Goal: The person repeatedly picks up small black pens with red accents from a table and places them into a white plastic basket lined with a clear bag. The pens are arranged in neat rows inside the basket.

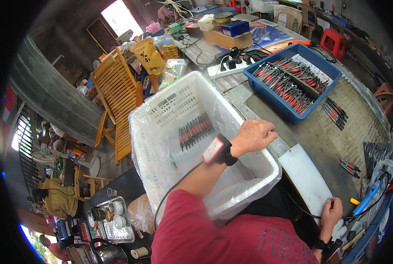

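My left hand [254, 135] hangs over the right rim of a white plastic crate [159, 110] with a clear bag lining it. Its fingers are loosely bent, thumb apart, with nothing visible in them. A row of slim black-and-red pen-like pieces [196, 131] lies inside the crate, past my left forearm. My right hand [330, 214] rests on the near end of a white board [305, 178], fingers slightly bent and apart, nothing seen in them. More such pieces fill a blue tray [289, 115] on the table, and a small bunch [335, 113] lies beside it.
A few loose pieces [349, 168] lie near a black plastic bag [378, 157] and tools at the right edge. Behind the crate are a power strip [231, 66] and a folding wooden chair [115, 103]. A cable runs from the device on my left wrist.
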### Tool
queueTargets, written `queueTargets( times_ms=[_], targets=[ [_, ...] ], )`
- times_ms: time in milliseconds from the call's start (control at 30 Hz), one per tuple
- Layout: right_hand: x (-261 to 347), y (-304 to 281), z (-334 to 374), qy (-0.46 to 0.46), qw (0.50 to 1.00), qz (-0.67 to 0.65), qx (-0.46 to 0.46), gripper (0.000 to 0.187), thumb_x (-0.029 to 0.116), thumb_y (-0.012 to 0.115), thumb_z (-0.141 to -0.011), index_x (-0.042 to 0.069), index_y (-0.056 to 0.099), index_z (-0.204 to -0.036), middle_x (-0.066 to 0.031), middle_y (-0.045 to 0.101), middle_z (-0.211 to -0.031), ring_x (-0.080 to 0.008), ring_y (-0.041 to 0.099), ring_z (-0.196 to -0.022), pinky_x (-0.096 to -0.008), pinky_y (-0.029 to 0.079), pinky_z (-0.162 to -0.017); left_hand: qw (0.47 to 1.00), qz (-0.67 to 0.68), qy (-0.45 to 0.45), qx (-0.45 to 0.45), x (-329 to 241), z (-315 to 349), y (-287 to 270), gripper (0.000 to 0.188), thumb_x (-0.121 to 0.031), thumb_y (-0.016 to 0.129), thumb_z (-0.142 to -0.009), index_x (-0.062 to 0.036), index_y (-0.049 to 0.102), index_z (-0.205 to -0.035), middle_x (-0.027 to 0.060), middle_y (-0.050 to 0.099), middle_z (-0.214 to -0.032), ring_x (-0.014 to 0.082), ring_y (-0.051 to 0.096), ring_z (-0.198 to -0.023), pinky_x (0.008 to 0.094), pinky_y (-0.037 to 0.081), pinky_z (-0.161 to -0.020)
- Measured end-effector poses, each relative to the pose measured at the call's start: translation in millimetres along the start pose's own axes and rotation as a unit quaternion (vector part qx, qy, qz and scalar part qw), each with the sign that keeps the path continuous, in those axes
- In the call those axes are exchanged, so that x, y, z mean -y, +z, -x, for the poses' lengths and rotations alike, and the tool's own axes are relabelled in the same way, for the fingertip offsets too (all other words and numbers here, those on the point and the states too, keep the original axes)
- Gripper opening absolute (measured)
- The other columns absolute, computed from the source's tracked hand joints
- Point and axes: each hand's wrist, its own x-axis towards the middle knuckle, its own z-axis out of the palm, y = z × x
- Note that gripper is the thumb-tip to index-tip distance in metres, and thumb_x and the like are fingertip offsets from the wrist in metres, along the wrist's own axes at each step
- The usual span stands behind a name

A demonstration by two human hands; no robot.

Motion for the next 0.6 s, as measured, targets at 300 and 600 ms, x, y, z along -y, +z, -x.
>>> queueTargets(
  times_ms=[300, 600],
  targets=[
    [-0.9, 0.7, 0.4, 0.002, 1.000, -0.005, -0.002, 0.010, 0.006, 0.056, -0.079, 0.000, 0.048, -0.075, -0.0137, 0.049, -0.070, -0.0309, 0.048, -0.065, -0.0385, 0.039, -0.059, 1.000, 0.000, -0.011, 0.013, -1.2, -0.1, -2.0, 0.022, -0.025, 0.060, -0.078, -0.0036, 0.063, -0.082, 0.0088, 0.060, -0.065, 0.0250, 0.059, -0.061, 0.0356, 0.046, -0.056],
    [-0.8, 1.0, -0.1, -0.003, 1.000, -0.004, -0.007, 0.010, 0.005, 0.056, -0.078, 0.000, 0.048, -0.075, -0.0139, 0.049, -0.070, -0.0316, 0.049, -0.065, -0.0387, 0.039, -0.059, 1.000, 0.003, -0.006, 0.005, -1.0, -0.2, -1.1, 0.022, -0.025, 0.061, -0.078, -0.0041, 0.063, -0.081, 0.0083, 0.060, -0.064, 0.0250, 0.059, -0.060, 0.0355, 0.046, -0.055]
  ],
)
